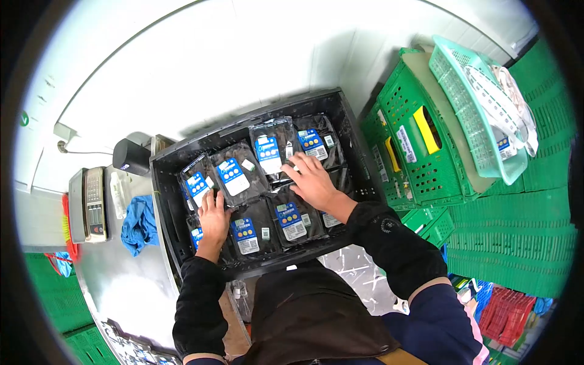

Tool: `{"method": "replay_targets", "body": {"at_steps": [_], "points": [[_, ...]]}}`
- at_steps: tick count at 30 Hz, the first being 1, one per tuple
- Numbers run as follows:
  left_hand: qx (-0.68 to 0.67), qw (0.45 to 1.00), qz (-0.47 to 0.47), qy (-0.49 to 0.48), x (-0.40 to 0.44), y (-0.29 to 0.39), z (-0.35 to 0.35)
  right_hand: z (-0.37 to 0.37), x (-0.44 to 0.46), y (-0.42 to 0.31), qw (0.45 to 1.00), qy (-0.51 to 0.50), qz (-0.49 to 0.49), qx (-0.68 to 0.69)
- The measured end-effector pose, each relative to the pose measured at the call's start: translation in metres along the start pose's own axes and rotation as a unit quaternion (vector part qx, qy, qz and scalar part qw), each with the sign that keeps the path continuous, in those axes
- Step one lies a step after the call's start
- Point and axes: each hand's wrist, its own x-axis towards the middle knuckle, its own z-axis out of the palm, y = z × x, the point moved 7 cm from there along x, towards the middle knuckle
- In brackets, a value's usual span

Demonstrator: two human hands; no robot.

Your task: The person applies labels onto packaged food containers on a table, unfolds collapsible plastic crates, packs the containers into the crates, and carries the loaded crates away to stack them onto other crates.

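Note:
In front of me is a black plastic crate (267, 263) with rows of flat, dark packages in clear film, each with a blue and white label. My left hand (214, 224) lies over the packages at the crate's left side, fingers stretched out, by a tilted package (196, 182). Further right, my right hand (315, 184) has its fingers apart, their tips at the lower edge of a package (267, 149) in the back row. Each hand partly covers the packages beneath it. Between the hands, a front-row package (246, 228) shows its full label.
A steel table (131, 274) on the left bears a scale (94, 204), a clear bottle (117, 194) and a blue cloth (139, 225). Stacked green crates (420, 164) stand on the right, topped by a light-green basket (450, 79). A white wall (243, 55) rises behind.

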Motion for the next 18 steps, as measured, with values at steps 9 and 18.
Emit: {"method": "replay_targets", "body": {"at_steps": [9,18], "points": [[0.157,0.982,0.083,-0.065,0.0,-0.078,0.023,0.063,0.035,0.016,0.996,-0.088,-0.008,0.014],[-0.072,0.968,0.237,-0.051,0.036,0.066,-0.044,0.068,0.049,0.038,0.982,0.009,0.187,0.008]]}}
